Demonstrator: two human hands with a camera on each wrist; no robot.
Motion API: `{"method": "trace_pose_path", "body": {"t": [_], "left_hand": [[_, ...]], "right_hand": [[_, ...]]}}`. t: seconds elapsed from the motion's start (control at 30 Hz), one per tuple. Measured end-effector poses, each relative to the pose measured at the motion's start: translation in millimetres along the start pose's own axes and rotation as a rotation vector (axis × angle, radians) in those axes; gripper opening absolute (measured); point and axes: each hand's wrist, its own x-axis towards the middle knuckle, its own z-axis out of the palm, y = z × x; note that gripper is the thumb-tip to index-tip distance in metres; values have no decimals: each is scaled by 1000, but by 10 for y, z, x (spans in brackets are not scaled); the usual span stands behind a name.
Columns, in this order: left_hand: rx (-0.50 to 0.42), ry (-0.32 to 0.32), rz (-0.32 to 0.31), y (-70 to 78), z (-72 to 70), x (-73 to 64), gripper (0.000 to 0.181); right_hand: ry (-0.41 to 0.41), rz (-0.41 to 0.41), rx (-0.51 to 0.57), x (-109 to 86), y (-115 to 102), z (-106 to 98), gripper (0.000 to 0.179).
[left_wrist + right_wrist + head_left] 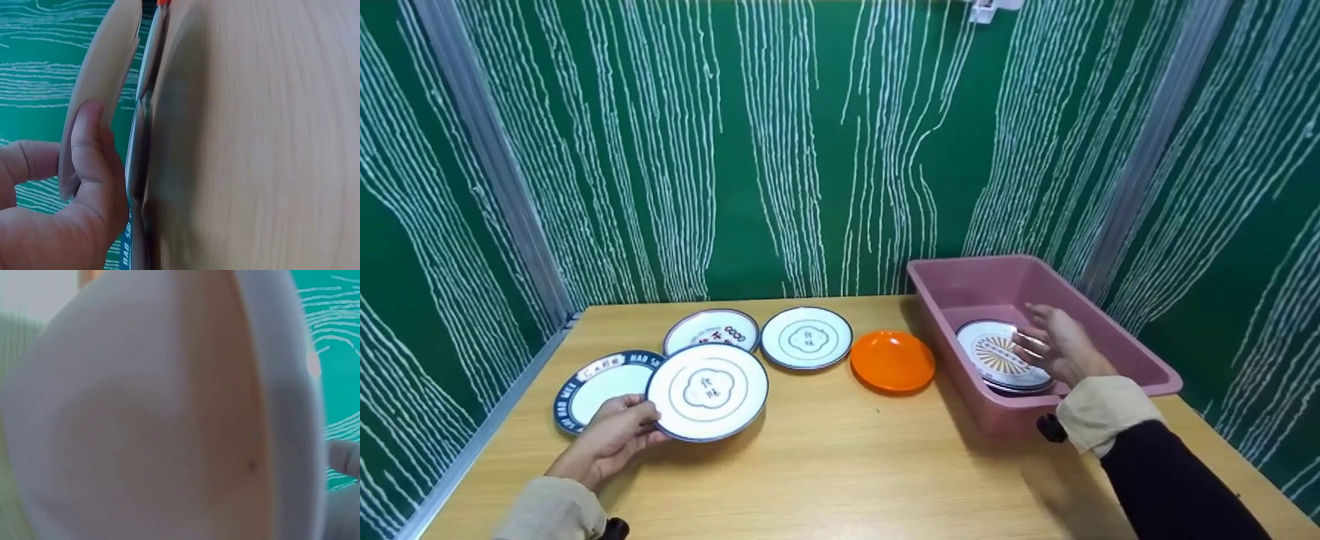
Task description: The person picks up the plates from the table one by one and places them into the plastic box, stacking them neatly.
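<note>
My left hand (619, 435) pinches the near-left rim of a white plate (708, 392) with a dark blue edge and two characters in its middle. In the left wrist view the thumb and fingers (90, 152) clasp the plate (104, 73) from both sides, raised above the table. My right hand (1061, 349) hovers over the pink bin (975, 401), fingers spread and holding nothing. Below it in the bin lies a stack of plates, the top plate (997, 352) marked with golden rays. The bin wall (140, 427) fills most of the right wrist view.
On the wooden table (840, 472) lie a blue-rimmed lettered plate (600, 394), a plate with red print (712, 326), another two-character plate (807, 338) and an orange plate (893, 361). A green wall with white streaks (780, 150) stands behind.
</note>
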Motion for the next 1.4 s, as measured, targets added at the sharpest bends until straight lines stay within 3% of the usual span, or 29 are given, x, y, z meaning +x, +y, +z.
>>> {"method": "trace_pose_path", "body": {"t": [0.2, 0.37, 0.5, 0.63, 0.8, 1.1, 1.4], "left_hand": [[-66, 10, -3, 22, 119, -17, 69], [-142, 1, 30, 26, 259, -44, 65], [-199, 3, 92, 32, 376, -84, 45], [-273, 23, 96, 83, 483, -125, 41], [-336, 40, 76, 195, 611, -168, 56], [-328, 82, 121, 313, 941, -199, 56], [-392, 100, 178, 369, 1252, -185, 53]], "right_hand": [[-52, -85, 39, -103, -44, 209, 20], [-121, -117, 42, -176, -39, 396, 22], [-180, -160, -10, -223, -13, 579, 20], [-238, -198, -56, -246, -11, 702, 17], [-284, -217, -107, -295, -4, 824, 24], [-351, -228, -226, -345, 134, 1077, 68], [-370, -208, -211, -361, 281, 1325, 66]]}}
